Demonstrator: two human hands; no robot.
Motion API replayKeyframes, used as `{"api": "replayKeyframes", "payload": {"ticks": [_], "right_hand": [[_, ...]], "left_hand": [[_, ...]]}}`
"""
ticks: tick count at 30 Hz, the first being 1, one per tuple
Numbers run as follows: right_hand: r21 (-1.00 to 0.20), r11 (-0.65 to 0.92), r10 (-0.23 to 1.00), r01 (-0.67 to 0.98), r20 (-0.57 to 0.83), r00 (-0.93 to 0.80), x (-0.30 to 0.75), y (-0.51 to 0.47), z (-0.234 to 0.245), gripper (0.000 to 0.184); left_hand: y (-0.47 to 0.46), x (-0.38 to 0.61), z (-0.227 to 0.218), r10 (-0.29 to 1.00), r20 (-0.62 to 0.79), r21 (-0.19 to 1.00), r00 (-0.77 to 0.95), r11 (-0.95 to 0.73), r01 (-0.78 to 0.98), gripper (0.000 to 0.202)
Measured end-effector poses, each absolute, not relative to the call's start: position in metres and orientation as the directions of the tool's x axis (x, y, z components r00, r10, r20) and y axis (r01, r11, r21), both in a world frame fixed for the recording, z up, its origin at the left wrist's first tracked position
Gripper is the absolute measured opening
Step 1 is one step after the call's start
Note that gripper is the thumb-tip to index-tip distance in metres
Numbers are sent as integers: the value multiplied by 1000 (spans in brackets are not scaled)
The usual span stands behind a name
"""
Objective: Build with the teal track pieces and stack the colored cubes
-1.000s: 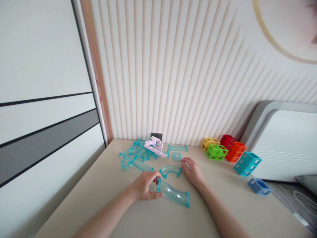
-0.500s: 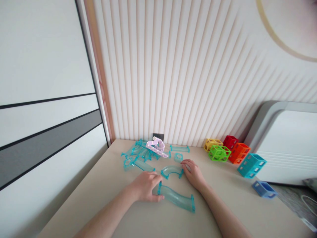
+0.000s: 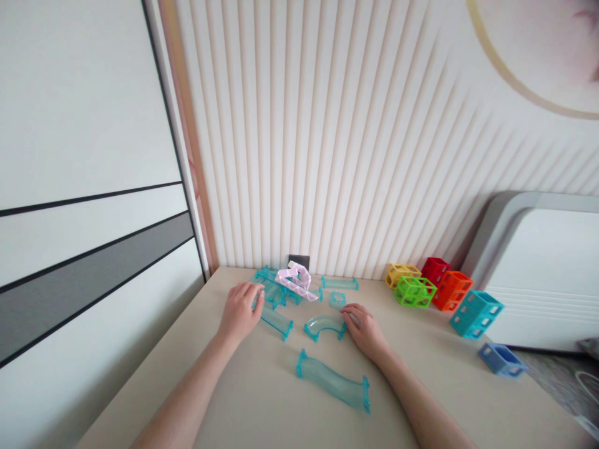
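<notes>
My left hand (image 3: pixel 241 308) is at the left end of a clear teal straight tube piece (image 3: pixel 277 321), fingers curled over that end and a bit of teal showing by the fingertips. Flat on the table rests my right hand (image 3: pixel 365 329), fingers loosely extended, fingertips beside the right end of a curved teal tube piece (image 3: pixel 325 323). An S-shaped teal tube piece (image 3: pixel 333 381) lies closer to me, between my forearms. Behind my left hand is a pile of teal pieces (image 3: pixel 281 296), with a lilac and white folding snake puzzle (image 3: pixel 297 280) on top.
Toward the wall lie a small square teal piece (image 3: pixel 337 299) and another straight teal tube (image 3: pixel 340 284). Open-frame blocks stand on the right: yellow (image 3: pixel 401 274), green (image 3: pixel 415 292), red (image 3: pixel 435 270), orange (image 3: pixel 453 290), teal (image 3: pixel 477 313) and blue (image 3: pixel 502 360). A ribbed wall borders the table's back.
My left hand has left the S-shaped tube and moved up and left to the straight tube, which has shifted slightly toward me. My right hand stays in place.
</notes>
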State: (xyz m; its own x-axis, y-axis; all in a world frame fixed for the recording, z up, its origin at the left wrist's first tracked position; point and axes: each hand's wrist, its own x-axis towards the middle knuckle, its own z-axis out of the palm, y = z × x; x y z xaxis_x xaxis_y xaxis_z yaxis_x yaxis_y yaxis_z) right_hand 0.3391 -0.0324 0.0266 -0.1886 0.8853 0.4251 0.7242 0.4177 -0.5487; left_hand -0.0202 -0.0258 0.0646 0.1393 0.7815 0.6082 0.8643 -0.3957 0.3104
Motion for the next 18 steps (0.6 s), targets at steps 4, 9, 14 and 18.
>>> {"api": "replayKeyframes", "payload": {"ticks": [4, 9, 14, 18], "right_hand": [[-549, 421, 886, 722, 419, -198, 339, -31, 25, 29], [-541, 428, 883, 724, 421, -207, 340, -31, 25, 28], [-540, 428, 884, 725, 416, -212, 340, -32, 26, 28], [-544, 424, 886, 724, 413, -210, 339, -33, 27, 28]], "left_hand": [[-1, -66, 45, 879, 441, 390, -184, -3, 921, 36], [6, -82, 23, 921, 327, 426, -213, 58, 903, 35], [10, -81, 17, 919, 342, 478, -198, 11, 879, 30], [14, -83, 16, 886, 421, 541, -196, -72, 838, 29]]}}
